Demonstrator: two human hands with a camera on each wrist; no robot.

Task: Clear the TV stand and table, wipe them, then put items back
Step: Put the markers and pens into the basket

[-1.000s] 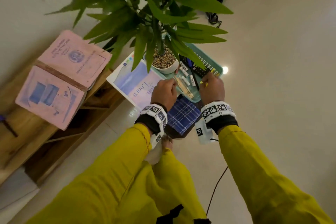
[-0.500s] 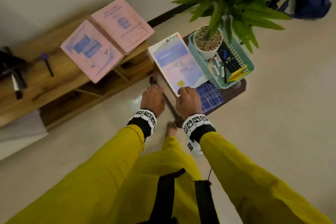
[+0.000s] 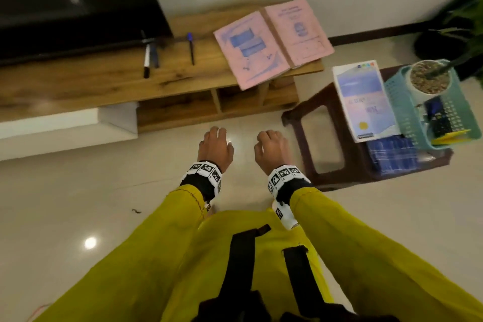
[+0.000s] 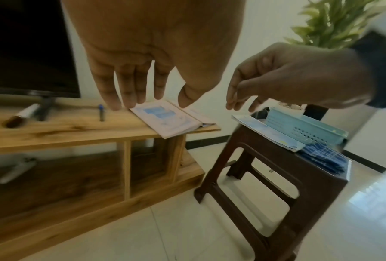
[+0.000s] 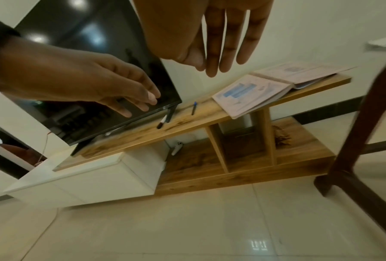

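The TV is standing at the far left of the TV stand, and just right of its foot a marker and a blue-capped pen are lying on the wooden worktop. Further right along the stand, an open pink book is lying face down, one corner jutting past the front edge. In front of the stand, over the floor, the left hand and right hand are hanging side by side, both empty with fingers relaxed and loosely spread, touching nothing. Right of the stand, a dark stool is carrying a white booklet, a folded blue checked cloth and a teal basket holding a potted plant and a calculator. The book is probably light and floppy, so gripping along the spine or under both covers should suit it; the pens are likely to roll and need a pinch at mid-barrel. The basket looks top-heavy with the pot, calling for two hands on its rim.
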